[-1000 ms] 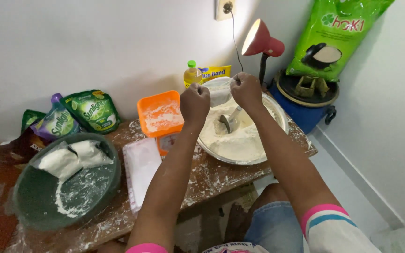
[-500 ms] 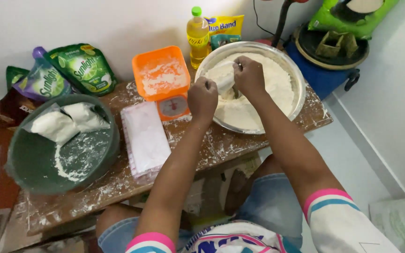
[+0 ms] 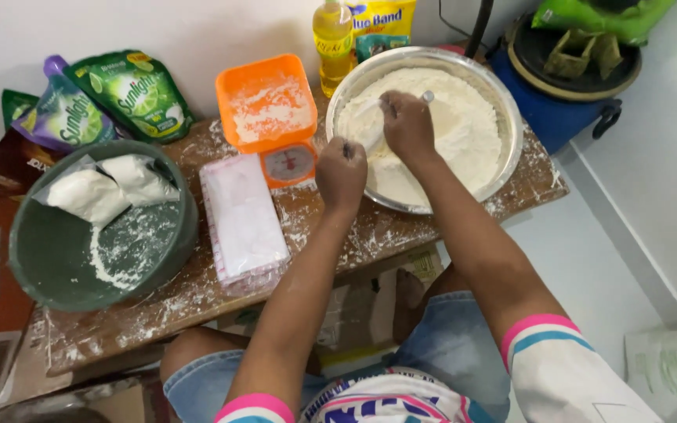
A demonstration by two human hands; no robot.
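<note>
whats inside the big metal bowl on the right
The metal bowl holds a mound of white flour. The right hand grips a scoop in it. The bowl's bottom is covered by flour.

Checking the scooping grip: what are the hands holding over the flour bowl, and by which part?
The right hand grips a pale scoop around its middle, over the metal bowl. The left hand is fisted at the rim; what it pinches cannot be told.

both hands have come down from up near the lamp: the right hand now sits in the flour of the metal bowl, perhaps gripping a scoop, and the left hand is fisted at the bowl's near rim.
</note>
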